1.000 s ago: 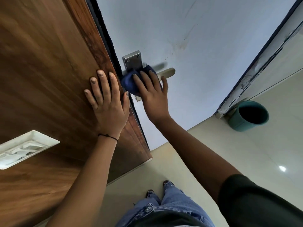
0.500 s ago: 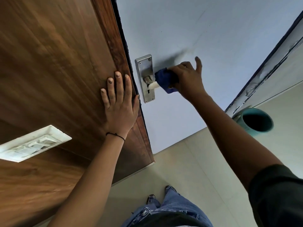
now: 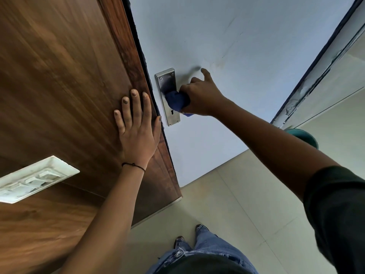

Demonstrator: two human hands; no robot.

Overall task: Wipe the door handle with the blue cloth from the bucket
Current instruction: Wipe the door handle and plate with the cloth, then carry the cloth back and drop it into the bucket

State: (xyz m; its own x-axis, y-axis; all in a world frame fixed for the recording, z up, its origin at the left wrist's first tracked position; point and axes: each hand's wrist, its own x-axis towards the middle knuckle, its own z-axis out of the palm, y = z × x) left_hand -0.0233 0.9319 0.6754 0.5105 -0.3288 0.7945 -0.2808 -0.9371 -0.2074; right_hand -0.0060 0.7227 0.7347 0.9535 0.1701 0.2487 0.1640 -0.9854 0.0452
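The steel handle plate [image 3: 167, 86] with its keyhole is fixed on the pale grey door [image 3: 227, 46]. My right hand [image 3: 201, 95] is closed around the blue cloth [image 3: 175, 99], which wraps the lever close to the plate; the lever itself is hidden under cloth and fingers. One finger of that hand sticks out toward the door. My left hand [image 3: 136, 127] lies flat with fingers spread on the brown wooden panel [image 3: 69, 86], its thumb at the door's edge.
A teal bucket [image 3: 304, 136] stands on the tiled floor [image 3: 237, 204] at the right, partly hidden by my right arm. A white switch plate [image 3: 35, 178] is mounted on the wooden panel at the left. My jeans and feet show below.
My right hand with the cloth has slid along the lever from its outer end in toward the plate. The left hand stays flat on the wood.
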